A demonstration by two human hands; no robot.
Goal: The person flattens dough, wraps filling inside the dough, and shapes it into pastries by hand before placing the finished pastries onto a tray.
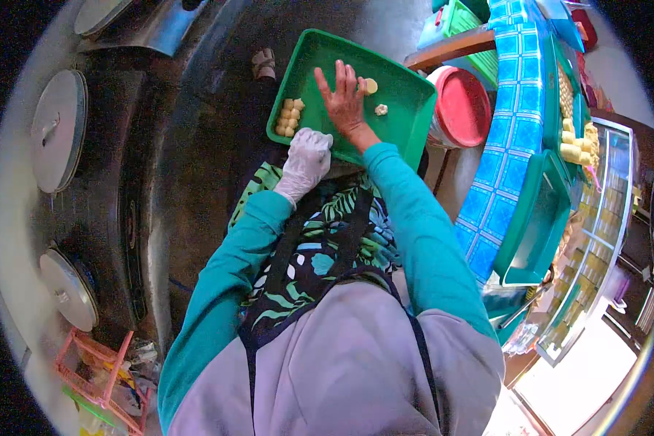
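Observation:
A green tray (403, 134) lies across my lap, tilted in view. My left hand (307, 160), in a thin white glove, is closed at the tray's near edge; whatever it may hold is hidden. Bare and palm down, my right hand (345, 109) is over the tray with its fingers stretched apart. A round pale dough piece (370, 86) lies right beside its outer fingers; I cannot tell whether they touch. Farther right sits a small crumbly lump (381, 110). Several pale dough balls (289, 118) are packed in rows against the tray's left side.
At right, a bucket with a red lid (463, 107) stands beside a table with blue checked cloth (498, 167). Another green tray (534, 225) and pale yellow rolls (575, 151) are there. Pot lids (59, 131) are at left, above a pink rack (98, 370).

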